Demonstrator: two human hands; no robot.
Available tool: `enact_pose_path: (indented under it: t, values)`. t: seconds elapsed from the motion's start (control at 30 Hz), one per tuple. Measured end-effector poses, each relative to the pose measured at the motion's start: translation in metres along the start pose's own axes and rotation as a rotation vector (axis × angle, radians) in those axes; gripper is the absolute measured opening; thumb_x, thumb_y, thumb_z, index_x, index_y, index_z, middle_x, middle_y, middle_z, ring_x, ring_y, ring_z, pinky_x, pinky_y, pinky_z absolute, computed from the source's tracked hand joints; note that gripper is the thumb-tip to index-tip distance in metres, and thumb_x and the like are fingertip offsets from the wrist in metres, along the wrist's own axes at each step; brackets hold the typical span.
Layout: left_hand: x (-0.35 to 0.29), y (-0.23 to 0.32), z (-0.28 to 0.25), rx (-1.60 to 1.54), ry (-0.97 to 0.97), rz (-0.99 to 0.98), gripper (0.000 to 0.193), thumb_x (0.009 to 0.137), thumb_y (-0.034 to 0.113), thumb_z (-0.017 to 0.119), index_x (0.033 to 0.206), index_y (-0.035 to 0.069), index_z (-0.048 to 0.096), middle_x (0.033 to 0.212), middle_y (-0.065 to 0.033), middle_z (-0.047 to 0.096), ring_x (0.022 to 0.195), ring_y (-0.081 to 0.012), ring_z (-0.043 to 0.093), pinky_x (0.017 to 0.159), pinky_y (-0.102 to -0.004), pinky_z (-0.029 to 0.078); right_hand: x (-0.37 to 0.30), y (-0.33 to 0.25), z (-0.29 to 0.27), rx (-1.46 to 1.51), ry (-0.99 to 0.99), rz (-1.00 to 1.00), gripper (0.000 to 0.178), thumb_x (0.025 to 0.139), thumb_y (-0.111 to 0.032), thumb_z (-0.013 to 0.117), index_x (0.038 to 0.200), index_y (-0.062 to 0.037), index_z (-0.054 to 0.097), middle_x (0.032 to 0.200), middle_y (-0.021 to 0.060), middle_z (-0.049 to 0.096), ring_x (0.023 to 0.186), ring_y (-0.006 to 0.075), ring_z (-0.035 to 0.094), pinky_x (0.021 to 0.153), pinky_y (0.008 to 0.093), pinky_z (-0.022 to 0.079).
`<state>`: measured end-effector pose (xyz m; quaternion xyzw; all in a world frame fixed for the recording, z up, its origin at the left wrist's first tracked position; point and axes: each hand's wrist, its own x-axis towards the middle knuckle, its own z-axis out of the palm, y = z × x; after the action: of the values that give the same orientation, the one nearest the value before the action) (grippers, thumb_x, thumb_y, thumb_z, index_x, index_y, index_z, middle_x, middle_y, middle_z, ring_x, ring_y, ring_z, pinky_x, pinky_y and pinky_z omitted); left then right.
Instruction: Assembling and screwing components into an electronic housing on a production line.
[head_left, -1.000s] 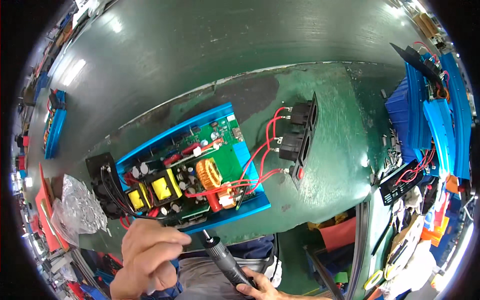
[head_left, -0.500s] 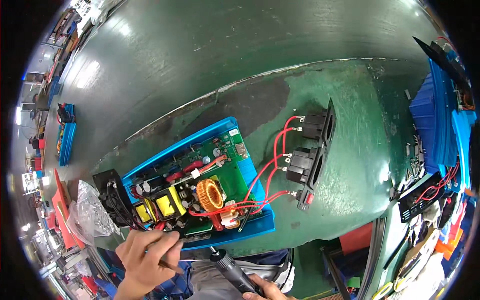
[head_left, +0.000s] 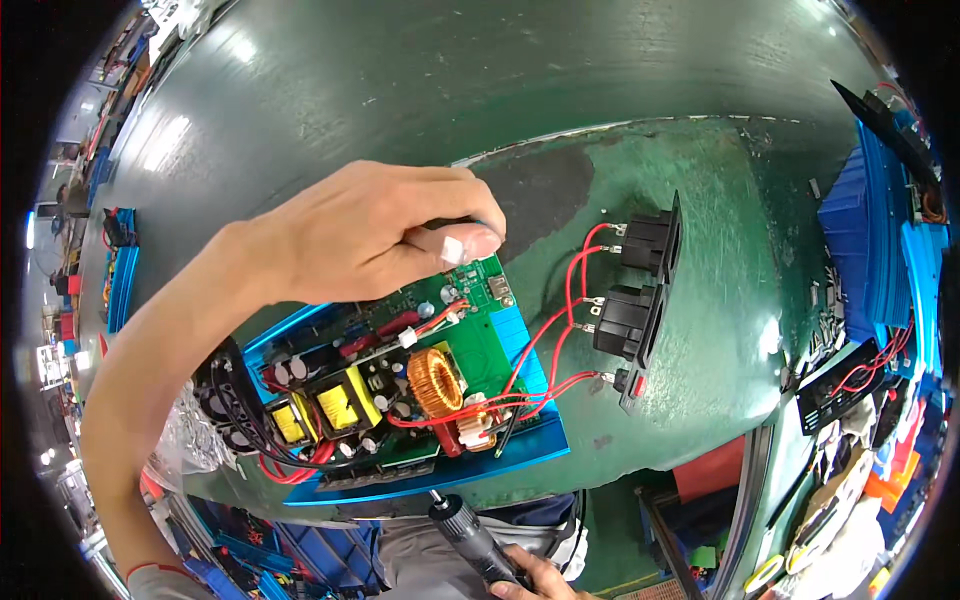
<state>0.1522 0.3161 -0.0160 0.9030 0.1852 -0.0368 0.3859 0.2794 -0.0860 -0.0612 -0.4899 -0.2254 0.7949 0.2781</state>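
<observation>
Left hand (head_left: 375,235) pinching far corner of green circuit board (head_left: 400,375) in blue tray (head_left: 450,470), right hand (head_left: 535,580) below gripping black screwdriver (head_left: 470,540).

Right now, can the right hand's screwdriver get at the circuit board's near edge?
Probably yes. The right hand holds the screwdriver with its tip just at the blue case's near rim, nothing between. The left hand sits over the circuit board's far corner, clear of that path.

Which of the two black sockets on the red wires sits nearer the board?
The lower socket: it lies close by the blue case. The upper socket sits further up the mat.
</observation>
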Motion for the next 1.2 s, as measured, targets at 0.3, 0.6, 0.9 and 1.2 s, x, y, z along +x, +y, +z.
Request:
enact_pose_path:
  t: [0.3,0.6,0.9,1.2]
  values:
    - [0.001,-0.015,0.011,-0.012,0.012,0.069,0.019,0.104,0.019,0.046,0.106,0.004,0.057,0.096,-0.0144,0.061,0.086,-0.0354,0.06,0.078,-0.0425,0.048,0.004,-0.004,-0.002,-0.035,-0.017,0.008,0.05,0.093,-0.036,0.069,0.126,-0.0017,0.055,0.089,0.0064,0.057,0.079,0.0162,0.052,0.069,0.0342,0.044]
    - [-0.017,-0.003,0.013,0.214,0.17,0.069,0.028,0.099,0.028,0.055,0.104,0.0,0.057,0.093,-0.0168,0.064,0.089,-0.0376,0.064,0.077,-0.0477,0.05,-0.007,0.02,0.011,0.213,0.008,0.073,0.035,0.095,-0.021,0.063,0.118,0.0036,0.053,0.096,0.0088,0.064,0.086,0.0152,0.057,0.08,0.0306,0.047]
    - [-0.167,0.122,0.099,0.363,0.501,-0.311,0.035,0.07,0.024,0.087,0.097,0.007,0.073,0.081,-0.0043,0.06,0.057,-0.016,0.057,0.047,-0.0273,0.044,0.002,0.024,0.014,0.025,0.033,0.039,0.071,0.09,-0.051,0.063,0.126,0.0087,0.052,0.084,0.0109,0.066,0.076,0.0149,0.06,0.071,0.0282,0.048]
    - [-0.16,0.108,0.141,0.512,0.473,-0.233,0.04,0.076,0.017,0.079,0.11,-0.002,0.07,0.093,-0.0028,0.059,0.066,-0.0123,0.058,0.05,-0.0259,0.044,0.001,0.031,0.014,0.102,0.081,0.055,0.107,0.085,-0.089,0.028,0.128,0.007,0.049,0.082,0.015,0.065,0.068,0.0163,0.057,0.063,0.0275,0.046]
